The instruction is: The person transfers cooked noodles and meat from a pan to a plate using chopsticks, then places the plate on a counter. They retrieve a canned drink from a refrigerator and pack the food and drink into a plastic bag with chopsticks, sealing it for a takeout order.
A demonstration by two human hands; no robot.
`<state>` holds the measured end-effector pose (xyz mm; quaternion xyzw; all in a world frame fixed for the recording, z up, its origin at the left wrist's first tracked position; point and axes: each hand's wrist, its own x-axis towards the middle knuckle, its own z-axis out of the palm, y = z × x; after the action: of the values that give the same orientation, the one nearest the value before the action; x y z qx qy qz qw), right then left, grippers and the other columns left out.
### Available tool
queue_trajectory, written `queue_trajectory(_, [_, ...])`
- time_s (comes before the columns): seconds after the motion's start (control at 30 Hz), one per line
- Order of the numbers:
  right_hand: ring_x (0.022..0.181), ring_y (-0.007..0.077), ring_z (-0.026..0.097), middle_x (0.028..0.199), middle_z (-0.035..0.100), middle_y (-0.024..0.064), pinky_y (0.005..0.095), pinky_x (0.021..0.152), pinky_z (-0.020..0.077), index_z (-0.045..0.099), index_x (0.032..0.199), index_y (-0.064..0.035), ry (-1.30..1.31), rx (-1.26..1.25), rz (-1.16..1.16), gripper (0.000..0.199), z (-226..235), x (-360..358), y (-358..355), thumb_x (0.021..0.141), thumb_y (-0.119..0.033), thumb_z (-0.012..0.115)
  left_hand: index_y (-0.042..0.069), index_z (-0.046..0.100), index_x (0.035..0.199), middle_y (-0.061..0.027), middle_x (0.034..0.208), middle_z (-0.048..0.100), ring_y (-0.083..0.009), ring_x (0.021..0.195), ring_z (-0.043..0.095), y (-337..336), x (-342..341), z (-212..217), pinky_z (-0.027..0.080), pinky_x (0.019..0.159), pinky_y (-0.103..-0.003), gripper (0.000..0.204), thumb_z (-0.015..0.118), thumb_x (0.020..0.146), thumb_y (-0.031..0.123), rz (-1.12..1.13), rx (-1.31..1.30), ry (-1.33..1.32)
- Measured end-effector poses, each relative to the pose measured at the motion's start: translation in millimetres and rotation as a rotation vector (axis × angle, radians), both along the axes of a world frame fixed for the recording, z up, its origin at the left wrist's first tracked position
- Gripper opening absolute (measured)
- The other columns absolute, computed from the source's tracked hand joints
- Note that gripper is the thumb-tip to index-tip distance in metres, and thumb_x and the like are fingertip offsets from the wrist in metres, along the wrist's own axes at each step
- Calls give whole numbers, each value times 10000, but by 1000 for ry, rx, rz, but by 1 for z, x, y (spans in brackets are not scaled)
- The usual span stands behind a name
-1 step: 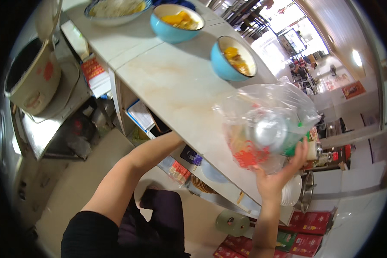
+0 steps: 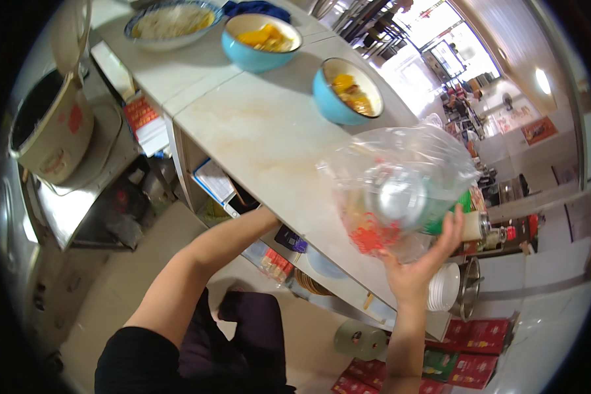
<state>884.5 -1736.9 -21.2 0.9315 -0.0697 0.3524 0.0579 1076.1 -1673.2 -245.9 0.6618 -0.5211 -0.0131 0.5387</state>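
A clear plastic bag [image 2: 433,154] with red print stands on the near right part of the counter [image 2: 243,138]. Through it shows a round silver shape [image 2: 400,195], possibly a lid or can end, with something green beside it. My right hand [image 2: 417,269] cups the bag's near side, thumb and fingers spread around it. My left forearm [image 2: 223,243] reaches under the counter's edge into the shelf, which hides the hand. Close to that wrist lie a blue-edged clipboard or box [image 2: 213,180] and a purple packet [image 2: 295,243].
Two blue bowls [image 2: 322,102] [image 2: 243,56] of yellow food and a patterned dish [image 2: 171,43] stand farther along the counter. A large cooking pot [image 2: 59,141] is at the left. White bowls [image 2: 443,289], a metal basin [image 2: 469,289] and bottles [image 2: 476,226] stand at the right.
The whole view has shifted slightly, so the bowls and bag appear a little farther left. My right hand stays on the bag, and my left arm still reaches under the counter.
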Motion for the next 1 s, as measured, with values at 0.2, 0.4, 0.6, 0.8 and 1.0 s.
queue_trajectory(0.2, [1238,401,283,1352,245,244,490,993,280,280,1307,-2,-73,171,73,989,1,-2,4,640,-628,654,6,573,813,-131,774,567,-308,719,539,150,-94,94,438,666,-357,228,606,620,-112,287,-149,-6])
queue_trajectory(0.4, [1195,424,329,1333,291,264,499,978,290,393,1270,-14,-147,447,235,537,11,-1,0,818,-257,551,-15,514,865,-151,819,563,-203,718,544,188,-129,235,468,635,-295,101,527,790,-80,88,-470,345])
queue_trajectory(0.6, [1184,434,351,1307,347,259,489,989,292,460,1210,-10,-187,509,200,453,18,4,4,771,-101,523,5,445,930,-129,875,562,-181,789,543,119,-111,296,438,744,-303,63,465,870,4,-21,-678,704])
queue_trajectory(0.8, [1125,439,414,1287,384,248,494,941,343,442,1212,-28,-208,486,90,450,9,1,11,790,-119,569,29,519,895,-152,1055,548,-285,974,520,35,-97,296,377,875,-357,80,534,817,22,254,-230,-75])
queue_trajectory(1.0, [1116,369,434,1211,444,151,473,952,312,403,1246,-87,-327,332,16,639,12,-4,9,712,-272,701,38,523,881,-121,917,577,-296,839,527,21,-94,274,373,765,-385,120,566,770,46,442,-46,-385])
